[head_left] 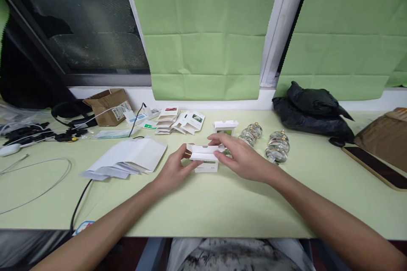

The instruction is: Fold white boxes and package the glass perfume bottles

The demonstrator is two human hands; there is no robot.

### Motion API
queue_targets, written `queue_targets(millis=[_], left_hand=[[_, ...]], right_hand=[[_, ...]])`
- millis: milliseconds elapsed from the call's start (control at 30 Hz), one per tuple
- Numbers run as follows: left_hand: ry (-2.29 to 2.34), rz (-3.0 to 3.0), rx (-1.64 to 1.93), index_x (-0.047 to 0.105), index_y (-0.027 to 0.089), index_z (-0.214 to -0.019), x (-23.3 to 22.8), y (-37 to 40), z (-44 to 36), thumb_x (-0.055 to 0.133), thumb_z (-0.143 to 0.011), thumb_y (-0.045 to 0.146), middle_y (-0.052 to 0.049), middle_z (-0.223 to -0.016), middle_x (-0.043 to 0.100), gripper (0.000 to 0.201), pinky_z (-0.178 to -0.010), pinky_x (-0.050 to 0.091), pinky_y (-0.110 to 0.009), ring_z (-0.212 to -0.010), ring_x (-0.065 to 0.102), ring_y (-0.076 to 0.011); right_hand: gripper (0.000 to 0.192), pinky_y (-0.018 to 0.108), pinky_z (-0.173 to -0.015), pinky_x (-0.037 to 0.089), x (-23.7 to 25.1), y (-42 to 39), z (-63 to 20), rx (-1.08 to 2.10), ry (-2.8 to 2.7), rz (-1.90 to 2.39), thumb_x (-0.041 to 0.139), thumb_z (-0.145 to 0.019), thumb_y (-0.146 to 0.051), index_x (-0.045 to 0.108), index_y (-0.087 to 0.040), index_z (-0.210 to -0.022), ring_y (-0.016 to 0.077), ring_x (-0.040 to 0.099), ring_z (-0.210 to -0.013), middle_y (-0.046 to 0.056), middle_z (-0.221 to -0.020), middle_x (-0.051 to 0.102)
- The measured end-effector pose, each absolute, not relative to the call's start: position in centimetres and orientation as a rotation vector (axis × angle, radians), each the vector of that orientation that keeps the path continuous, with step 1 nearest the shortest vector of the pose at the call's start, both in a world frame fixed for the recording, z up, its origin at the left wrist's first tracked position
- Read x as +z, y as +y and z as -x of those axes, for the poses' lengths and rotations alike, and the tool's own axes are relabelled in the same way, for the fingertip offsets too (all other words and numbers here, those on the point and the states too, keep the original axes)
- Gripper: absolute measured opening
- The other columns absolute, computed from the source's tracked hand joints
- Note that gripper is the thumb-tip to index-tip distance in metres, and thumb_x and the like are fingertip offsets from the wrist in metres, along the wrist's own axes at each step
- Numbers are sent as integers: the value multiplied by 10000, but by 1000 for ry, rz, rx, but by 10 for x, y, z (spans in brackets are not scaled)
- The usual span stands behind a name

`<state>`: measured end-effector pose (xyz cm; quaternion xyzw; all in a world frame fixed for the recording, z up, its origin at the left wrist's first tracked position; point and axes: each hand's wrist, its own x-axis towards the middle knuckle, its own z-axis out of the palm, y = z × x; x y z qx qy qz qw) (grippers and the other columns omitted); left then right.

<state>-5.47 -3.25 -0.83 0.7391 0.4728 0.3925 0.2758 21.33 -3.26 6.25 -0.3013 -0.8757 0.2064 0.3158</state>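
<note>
A small white carton box point(206, 159) lies on the pale green table point(222, 207), its top flaps unfolded. My left hand point(174, 169) grips its left end. My right hand point(241, 156) holds its right end, fingers over the flap. Just behind stands another small white box point(225, 127) with an open lid. Right of that lie two clear ribbed glass jars point(251, 134) point(277, 147) on their sides. A stack of flat white sheets point(130, 157) lies to the left of my left hand.
Several flat folded cartons point(178, 121) sit at the back centre. A torn brown box point(108, 106), cables point(38, 133) and a white mouse point(9, 149) are at the left. A black plastic bag point(313, 112), a phone point(375, 166) and brown paper point(386, 135) are at the right.
</note>
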Motion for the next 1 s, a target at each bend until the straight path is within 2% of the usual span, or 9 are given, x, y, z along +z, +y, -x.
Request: queue_targets(millis=[167, 233, 333, 433, 567, 667, 800, 1000], left_hand=[[1307, -2018, 1047, 534, 232, -975, -7, -33, 55, 699, -954, 460, -48, -1013, 700, 282, -655, 516, -283, -983, 677, -235], [1316, -2033, 1041, 562, 232, -1032, -7, -34, 55, 704, -944, 452, -58, -1041, 707, 276, -616, 515, -270, -982, 685, -239], [1309, -2059, 1056, 575, 238, -1183, -8, -36, 57, 724, -914, 445, -81, -1140, 708, 371, -562, 522, -261, -984, 697, -246], [1279, -2158, 1071, 574, 240, -1219, -10, -37, 62, 727, -905, 410, -81, -1160, 710, 388, -671, 574, -296, -998, 697, -242], [1250, -2309, 1046, 569, 240, -1228, -12, -38, 68, 730, -895, 346, -76, -1154, 719, 385, -864, 576, -356, -1032, 700, -249], [1232, -2356, 1049, 540, 250, -1272, -15, -38, 69, 732, -898, 315, -79, -1184, 707, 425, -887, 569, -358, -1069, 701, -252], [1173, -2417, 1200, 438, 275, -1391, -19, -35, 70, 763, -895, 271, -119, -1318, 637, 593, -888, 570, -370, -1126, 685, -254], [891, -2520, 1311, 337, 314, -1410, -21, -31, 66, 727, -932, 183, -107, -1276, 586, 630, -893, 588, -409, -1146, 655, -243]], right_hand=[[367, 426, -993, 517, 52, -32, -212, 536, -2242, 795, 509, -1062, -219, 488, -268, -1425, 255, 649, -1217, 100, -1332, 680], [310, 413, -981, 521, 49, -32, -211, 536, -2208, 798, 514, -1061, -228, 504, -269, -1369, 252, 655, -1199, 93, -1318, 678], [229, 389, -936, 529, 45, -34, -212, 513, -2183, 798, 519, -1063, -237, 524, -266, -1290, 242, 670, -1119, 81, -1252, 686], [150, 375, -897, 531, 42, -37, -214, 456, -2218, 741, 490, -1079, -239, 541, -261, -1218, 234, 674, -1051, 82, -1195, 693], [151, 398, -937, 539, 38, -36, -215, 346, -2239, 639, 475, -1085, -223, 553, -264, -1208, 247, 667, -1107, 104, -1207, 687], [159, 407, -951, 549, 36, -34, -215, 295, -2237, 622, 467, -1088, -209, 591, -255, -1177, 247, 666, -1140, 123, -1253, 672], [158, 396, -938, 556, 38, -33, -216, 270, -2262, 624, 480, -1094, -226, 637, -241, -1093, 237, 677, -1105, 122, -1238, 683], [161, 383, -923, 563, 38, -33, -220, 288, -2288, 655, 493, -1101, -268, 651, -237, -1101, 227, 689, -1081, 118, -1269, 668]])
